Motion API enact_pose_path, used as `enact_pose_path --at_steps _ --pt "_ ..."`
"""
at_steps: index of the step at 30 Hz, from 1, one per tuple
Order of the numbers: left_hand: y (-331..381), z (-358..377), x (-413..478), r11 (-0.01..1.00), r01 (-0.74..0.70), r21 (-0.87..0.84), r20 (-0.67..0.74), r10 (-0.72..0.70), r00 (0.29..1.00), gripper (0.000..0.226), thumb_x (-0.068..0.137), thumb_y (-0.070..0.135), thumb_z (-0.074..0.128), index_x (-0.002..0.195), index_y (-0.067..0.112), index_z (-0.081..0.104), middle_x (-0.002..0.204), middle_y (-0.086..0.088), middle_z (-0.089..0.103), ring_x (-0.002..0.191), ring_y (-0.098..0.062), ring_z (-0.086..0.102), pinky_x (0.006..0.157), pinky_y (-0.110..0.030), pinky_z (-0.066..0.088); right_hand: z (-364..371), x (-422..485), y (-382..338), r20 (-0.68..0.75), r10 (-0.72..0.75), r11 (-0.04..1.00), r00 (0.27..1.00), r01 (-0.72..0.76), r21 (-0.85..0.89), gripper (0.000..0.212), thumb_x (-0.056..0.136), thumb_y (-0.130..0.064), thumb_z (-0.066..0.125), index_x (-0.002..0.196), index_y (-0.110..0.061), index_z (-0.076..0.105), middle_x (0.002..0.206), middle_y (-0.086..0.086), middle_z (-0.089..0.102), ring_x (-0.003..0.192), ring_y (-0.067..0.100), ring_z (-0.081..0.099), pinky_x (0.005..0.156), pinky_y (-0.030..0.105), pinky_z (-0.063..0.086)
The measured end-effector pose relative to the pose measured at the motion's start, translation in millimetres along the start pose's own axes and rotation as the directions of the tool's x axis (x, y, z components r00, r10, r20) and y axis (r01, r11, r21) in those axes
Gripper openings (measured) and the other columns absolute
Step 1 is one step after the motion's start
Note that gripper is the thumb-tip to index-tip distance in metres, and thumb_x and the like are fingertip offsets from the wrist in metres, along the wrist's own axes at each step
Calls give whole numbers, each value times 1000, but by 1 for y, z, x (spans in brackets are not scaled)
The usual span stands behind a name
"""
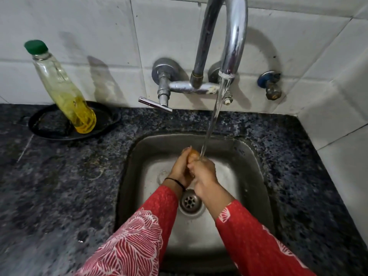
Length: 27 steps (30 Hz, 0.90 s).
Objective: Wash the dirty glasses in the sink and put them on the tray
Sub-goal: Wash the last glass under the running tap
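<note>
Both hands meet over the middle of the square stainless-steel sink (249, 176), right under the stream of water (213, 116) falling from the curved chrome tap (235, 36). The left hand (178, 168), a thin black band at its wrist, curls its fingers round a small amber glass (194, 153). The right hand (204, 171) closes on it from the other side. Together they wrap it almost wholly, and only a sliver of amber shows at the top. That it is a glass is a judgement from the task more than something plainly seen.

The glass is held up off the basin floor, above and beyond the round metal drain (190, 202), and the water lands at its right edge. This probably lets the flow run over it and straight down the drain. Two hands make sense here: wet glass is slippery, and one hand can rub while the other steadies. It looks like the rubbing or rinsing step.

On the speckled dark granite table (59, 176) left of the sink, a shallow black round dish (103, 116) holds a clear plastic bottle with a green cap (65, 92). The bottle is part full of yellow liquid, with a dark scrub pad (51, 124) beside it. They sit near enough to reach yet apart from the splash. The bottle looks tilted, perhaps only from the wide lens. No tray is in view.
</note>
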<state>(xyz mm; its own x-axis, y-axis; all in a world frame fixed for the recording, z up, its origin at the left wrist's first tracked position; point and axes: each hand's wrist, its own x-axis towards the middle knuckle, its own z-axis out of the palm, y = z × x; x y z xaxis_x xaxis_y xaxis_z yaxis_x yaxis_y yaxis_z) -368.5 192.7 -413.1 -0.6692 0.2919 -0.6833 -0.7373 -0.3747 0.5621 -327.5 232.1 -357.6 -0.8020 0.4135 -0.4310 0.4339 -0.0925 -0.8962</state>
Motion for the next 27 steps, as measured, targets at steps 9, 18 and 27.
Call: enact_pose_path --at_steps 9,18,27 --pt "12 -20 -13 973 213 93 67 -219 973 79 100 46 24 49 4 68 54 -11 67 46 -19 66 70 -31 46 -51 2 46 672 -413 71 615 757 -650 43 93 -26 30 112 -11 65 107 5 65 101 27 59 88 39 43" --pt "9 -10 -13 997 52 58 53 -55 997 37 95 40 45 82 8 57 60 -7 67 56 -17 66 60 -25 54 -10 -22 19 163 -141 989 977 145 -12 16 90 -9 50 94 -10 66 91 1 70 84 10 65 74 25 51" --pt "5 -11 -18 992 127 10 129 -127 983 55 93 45 46 63 8 73 66 -9 71 61 -19 69 73 -31 52 -26 -19 20 200 -386 667 901 422 -614 20 88 -4 49 98 -5 66 96 12 66 92 28 63 81 36 51"
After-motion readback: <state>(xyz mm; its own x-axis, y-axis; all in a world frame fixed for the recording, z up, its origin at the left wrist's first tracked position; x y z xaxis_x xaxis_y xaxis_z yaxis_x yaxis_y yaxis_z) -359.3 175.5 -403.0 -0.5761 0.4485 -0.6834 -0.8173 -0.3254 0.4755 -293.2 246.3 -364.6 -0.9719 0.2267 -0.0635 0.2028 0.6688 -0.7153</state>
